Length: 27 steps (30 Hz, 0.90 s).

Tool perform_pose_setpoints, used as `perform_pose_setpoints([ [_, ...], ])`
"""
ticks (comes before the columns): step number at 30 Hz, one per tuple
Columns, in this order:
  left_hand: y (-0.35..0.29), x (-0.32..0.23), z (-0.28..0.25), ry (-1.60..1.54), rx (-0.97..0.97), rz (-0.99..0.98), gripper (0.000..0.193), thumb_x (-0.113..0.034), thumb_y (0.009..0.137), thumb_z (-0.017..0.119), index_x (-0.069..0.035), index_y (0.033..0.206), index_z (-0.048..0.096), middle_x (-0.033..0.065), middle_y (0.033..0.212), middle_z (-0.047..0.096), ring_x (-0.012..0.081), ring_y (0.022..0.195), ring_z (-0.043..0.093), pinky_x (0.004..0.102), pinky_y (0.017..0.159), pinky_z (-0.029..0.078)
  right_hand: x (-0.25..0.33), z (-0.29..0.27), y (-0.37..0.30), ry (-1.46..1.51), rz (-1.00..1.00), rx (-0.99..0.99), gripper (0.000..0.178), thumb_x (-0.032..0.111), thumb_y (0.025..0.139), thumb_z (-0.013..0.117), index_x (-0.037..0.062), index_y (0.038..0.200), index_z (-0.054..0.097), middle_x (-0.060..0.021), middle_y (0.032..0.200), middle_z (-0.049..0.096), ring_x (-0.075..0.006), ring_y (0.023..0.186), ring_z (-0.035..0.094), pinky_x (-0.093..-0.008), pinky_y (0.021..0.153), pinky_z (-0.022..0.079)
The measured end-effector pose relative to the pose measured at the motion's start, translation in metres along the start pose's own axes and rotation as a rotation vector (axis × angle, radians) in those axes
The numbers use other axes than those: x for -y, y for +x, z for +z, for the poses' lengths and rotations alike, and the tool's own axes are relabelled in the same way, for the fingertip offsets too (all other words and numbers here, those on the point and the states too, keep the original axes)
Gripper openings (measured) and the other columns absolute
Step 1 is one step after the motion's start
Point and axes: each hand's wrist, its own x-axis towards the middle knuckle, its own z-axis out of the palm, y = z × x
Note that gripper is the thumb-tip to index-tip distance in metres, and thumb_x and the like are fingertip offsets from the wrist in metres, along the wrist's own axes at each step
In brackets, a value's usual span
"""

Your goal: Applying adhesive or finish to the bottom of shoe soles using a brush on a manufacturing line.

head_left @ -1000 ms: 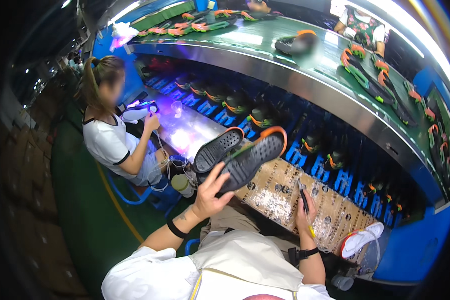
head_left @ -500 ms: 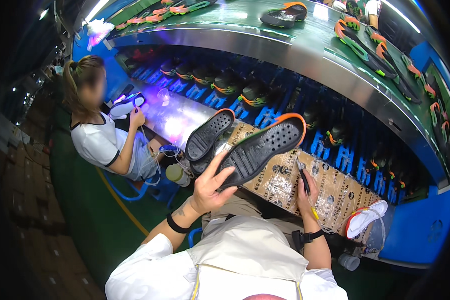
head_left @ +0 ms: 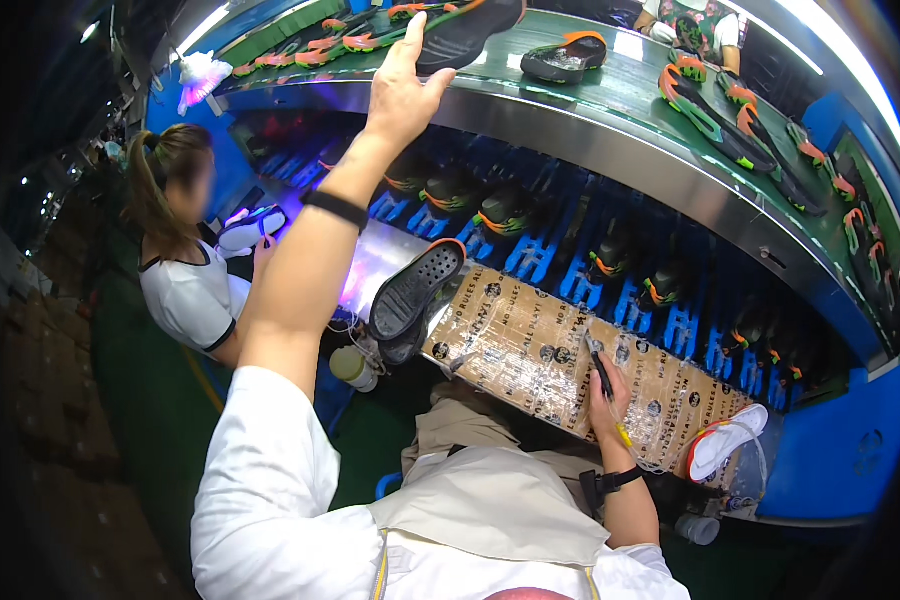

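Note:
Stretched far forward over the green conveyor belt (head_left: pixel 610 95), my left hand (head_left: pixel 400 98) grips a black shoe sole (head_left: pixel 470 38), its thumb at the near edge and a finger along the side. The top of the picture cuts off part of that sole. My right hand (head_left: pixel 608 398) rests low on the cardboard-covered bench (head_left: pixel 530 350), closed around a slim black pen-like tool (head_left: pixel 601 368) with a pale tip. A thin tube with a yellow piece (head_left: pixel 624 434) runs back from it. More black soles (head_left: pixel 420 285) with round holes lie stacked at the bench's left end.
Soles with orange and green edges (head_left: pixel 715 125) lie along the belt. Beneath it, dark shoe uppers (head_left: pixel 505 212) sit on blue holders (head_left: pixel 530 258). A white shoe (head_left: pixel 727 442) lies at the bench's right end. On the left, a co-worker (head_left: pixel 185 290) handles a shoe; a pale jar (head_left: pixel 353 368) stands between us.
My left hand has carried the sole from above the bench forward and up to the conveyor. The right hand stays nearly in place with the tool.

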Motion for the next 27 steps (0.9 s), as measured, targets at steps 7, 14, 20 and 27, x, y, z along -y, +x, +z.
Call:
perform_pose_setpoints([
  [7, 0.007, 0.043, 0.032, 0.322, 0.352, -0.176, 0.065, -0.048, 0.093, 0.075, -0.011, 0.145, 0.061, 0.028, 0.125, 0.068, 0.0441, 0.121, 0.064, 0.0499, 0.103, 0.051, -0.002, -0.001, 0.001, 0.023, 0.023, -0.007, 0.034, 0.008, 0.096, 0.067, 0.0009, 0.128, 0.07, -0.0194, 0.104, 0.072, -0.0314, 0.089, 0.071, -0.0382, 0.081, 0.054],
  [14, 0.04, 0.073, 0.037, 0.071, 0.479, -0.33, 0.073, -0.037, 0.091, 0.076, -0.009, 0.154, 0.052, 0.0272, 0.132, 0.069, 0.0388, 0.124, 0.066, 0.0411, 0.105, 0.051, 0.0, -0.001, 0.002, 0.024, 0.089, 0.053, 0.035, 0.007, 0.096, 0.067, 0.0008, 0.131, 0.068, -0.0194, 0.107, 0.072, -0.0322, 0.094, 0.071, -0.0377, 0.084, 0.054],
  [20, 0.052, 0.103, 0.056, -0.254, 0.51, -0.44, 0.08, -0.051, 0.098, 0.068, -0.007, 0.16, 0.043, 0.0237, 0.132, 0.069, 0.0217, 0.12, 0.068, 0.0322, 0.101, 0.052, 0.005, -0.003, 0.005, 0.016, 0.116, 0.054, 0.035, 0.006, 0.096, 0.066, 0.001, 0.131, 0.068, -0.0187, 0.103, 0.071, -0.0317, 0.09, 0.07, -0.0376, 0.082, 0.054],
  [27, 0.084, 0.206, 0.051, 0.752, 0.601, -0.243, 0.064, -0.042, 0.101, 0.057, -0.009, 0.155, 0.047, 0.0316, 0.139, 0.061, 0.0446, 0.134, 0.058, 0.053, 0.113, 0.045, 0.003, -0.006, 0.008, 0.017, 0.16, 0.093, 0.035, 0.005, 0.095, 0.067, -0.001, 0.13, 0.069, -0.0176, 0.098, 0.07, -0.0301, 0.085, 0.068, -0.0375, 0.079, 0.053],
])
